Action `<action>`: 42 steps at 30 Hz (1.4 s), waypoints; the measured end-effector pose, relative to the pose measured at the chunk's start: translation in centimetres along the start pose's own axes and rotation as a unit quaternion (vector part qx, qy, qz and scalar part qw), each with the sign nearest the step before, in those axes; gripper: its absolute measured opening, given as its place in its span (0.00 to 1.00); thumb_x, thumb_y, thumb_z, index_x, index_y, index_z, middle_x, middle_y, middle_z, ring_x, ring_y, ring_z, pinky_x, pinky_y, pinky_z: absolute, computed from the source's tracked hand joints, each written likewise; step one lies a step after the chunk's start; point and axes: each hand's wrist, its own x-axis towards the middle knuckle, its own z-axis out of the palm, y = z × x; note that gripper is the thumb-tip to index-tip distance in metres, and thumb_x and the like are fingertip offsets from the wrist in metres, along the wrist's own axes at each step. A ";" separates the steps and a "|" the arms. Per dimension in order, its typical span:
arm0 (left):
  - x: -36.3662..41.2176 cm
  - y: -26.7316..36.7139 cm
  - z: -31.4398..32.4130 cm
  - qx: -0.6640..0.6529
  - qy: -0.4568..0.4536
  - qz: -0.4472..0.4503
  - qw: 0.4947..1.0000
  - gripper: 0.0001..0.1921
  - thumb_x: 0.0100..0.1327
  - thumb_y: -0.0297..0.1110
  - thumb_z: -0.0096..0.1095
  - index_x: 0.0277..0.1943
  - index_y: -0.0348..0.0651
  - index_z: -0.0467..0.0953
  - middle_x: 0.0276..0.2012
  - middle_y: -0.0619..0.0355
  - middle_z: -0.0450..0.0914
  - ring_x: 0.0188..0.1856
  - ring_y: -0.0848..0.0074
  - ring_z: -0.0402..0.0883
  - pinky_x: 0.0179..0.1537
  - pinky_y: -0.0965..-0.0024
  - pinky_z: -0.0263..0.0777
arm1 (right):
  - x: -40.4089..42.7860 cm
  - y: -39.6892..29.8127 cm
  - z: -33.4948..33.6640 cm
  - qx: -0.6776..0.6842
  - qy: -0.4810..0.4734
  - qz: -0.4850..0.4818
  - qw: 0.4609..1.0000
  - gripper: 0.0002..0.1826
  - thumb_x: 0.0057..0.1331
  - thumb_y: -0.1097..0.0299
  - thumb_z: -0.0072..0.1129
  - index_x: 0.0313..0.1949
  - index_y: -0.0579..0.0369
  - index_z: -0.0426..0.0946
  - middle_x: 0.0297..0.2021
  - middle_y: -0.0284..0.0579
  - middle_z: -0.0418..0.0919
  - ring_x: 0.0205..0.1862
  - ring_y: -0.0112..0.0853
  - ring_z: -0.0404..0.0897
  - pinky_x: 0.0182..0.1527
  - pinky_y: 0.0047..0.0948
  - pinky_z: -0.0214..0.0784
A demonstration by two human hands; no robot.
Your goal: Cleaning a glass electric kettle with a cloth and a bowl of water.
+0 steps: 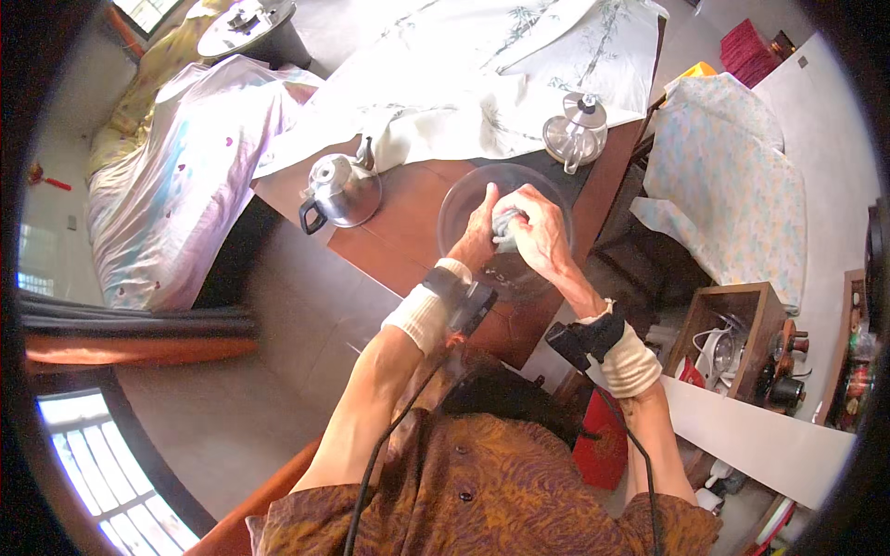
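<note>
A crumpled pale grey-green cloth (505,228) is squeezed between my two hands above a clear round basin (446,208). My left hand (478,233) presses against the cloth's left side with the thumb pointing up; its other fingers are mostly hidden. Curled over the cloth from the right, my right hand (542,233) grips it with bent fingers. The basin stands on a reddish-brown wooden table (410,215), and small bright glints show low inside it. Whether it holds water I cannot tell.
Left of the basin stands a steel kettle (344,191) with a black handle. A lidded glass teapot (576,135) is at the basin's upper right. A white tablecloth (445,76) with plant prints is bunched across the table's far part. An open wooden box (726,333) holds small items at right.
</note>
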 end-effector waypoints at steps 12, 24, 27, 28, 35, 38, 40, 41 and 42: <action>-3.9 0.3 5.6 0.600 0.089 0.209 0.767 0.13 0.58 0.37 0.54 0.42 0.39 0.74 0.39 0.50 0.78 0.43 0.65 0.78 0.42 0.68 0.73 | 0.0 7.4 1.2 -0.131 0.055 -0.110 0.984 0.12 0.52 0.79 0.49 0.38 0.55 0.70 0.34 0.49 0.70 0.37 0.47 0.71 0.41 0.42 0.65; -6.8 2.7 4.5 0.392 0.231 0.106 0.884 0.22 0.63 0.46 0.54 0.47 0.32 0.70 0.42 0.54 0.74 0.42 0.76 0.75 0.37 0.72 0.73 | -1.3 13.2 2.4 -0.295 -0.131 -0.072 0.944 0.14 0.54 0.77 0.47 0.42 0.56 0.70 0.37 0.51 0.71 0.41 0.48 0.72 0.41 0.45 0.67; -6.5 2.3 2.7 0.500 0.232 0.165 0.818 0.23 0.62 0.49 0.54 0.47 0.34 0.72 0.45 0.50 0.74 0.46 0.69 0.73 0.43 0.68 0.70 | -2.1 11.9 2.6 -0.321 -0.141 -0.080 0.933 0.19 0.55 0.75 0.46 0.48 0.57 0.69 0.39 0.50 0.71 0.42 0.47 0.71 0.41 0.46 0.66; -6.4 2.1 2.4 0.607 0.234 0.197 0.733 0.24 0.62 0.50 0.53 0.48 0.35 0.73 0.47 0.45 0.73 0.50 0.62 0.72 0.49 0.63 0.67 | -2.5 11.6 2.8 -0.361 -0.175 -0.077 0.913 0.19 0.55 0.75 0.47 0.48 0.57 0.69 0.39 0.50 0.71 0.41 0.47 0.72 0.40 0.46 0.67; -4.3 -0.1 3.0 0.705 0.097 0.327 0.622 0.22 0.69 0.50 0.38 0.48 0.45 0.77 0.48 0.46 0.76 0.54 0.48 0.69 0.57 0.55 0.59 | -2.5 14.5 2.5 -0.295 -0.224 -0.019 0.929 0.16 0.53 0.76 0.49 0.43 0.61 0.73 0.33 0.55 0.76 0.35 0.52 0.78 0.40 0.44 0.71; -4.3 0.7 4.4 0.608 0.133 0.142 0.770 0.36 0.67 0.62 0.26 0.43 0.40 0.80 0.38 0.41 0.80 0.47 0.53 0.76 0.53 0.63 0.63 | -0.1 9.0 -0.1 -0.051 -0.166 0.070 0.982 0.20 0.45 0.80 0.49 0.40 0.60 0.78 0.34 0.53 0.81 0.38 0.38 0.81 0.43 0.33 0.70; -3.3 1.5 1.7 0.511 0.129 0.097 0.844 0.41 0.63 0.69 0.30 0.43 0.35 0.79 0.36 0.47 0.80 0.43 0.65 0.76 0.49 0.66 0.64 | 1.5 5.7 -1.0 -0.006 -0.175 0.133 0.976 0.16 0.45 0.78 0.52 0.37 0.61 0.78 0.29 0.47 0.80 0.33 0.30 0.78 0.39 0.28 0.68; -3.5 1.8 2.9 0.450 0.108 0.084 0.882 0.42 0.62 0.70 0.31 0.42 0.34 0.79 0.36 0.50 0.79 0.41 0.69 0.75 0.46 0.68 0.65 | 1.6 5.1 -2.0 0.025 -0.159 0.161 0.974 0.15 0.45 0.78 0.53 0.35 0.61 0.79 0.27 0.44 0.80 0.32 0.28 0.77 0.39 0.27 0.67; -3.9 2.4 3.7 0.401 0.091 0.066 0.909 0.41 0.62 0.70 0.32 0.45 0.36 0.78 0.39 0.57 0.78 0.40 0.76 0.72 0.43 0.71 0.65 | 2.0 4.1 -2.5 0.089 -0.132 0.172 0.972 0.13 0.44 0.79 0.53 0.33 0.61 0.78 0.26 0.39 0.79 0.32 0.26 0.75 0.38 0.24 0.66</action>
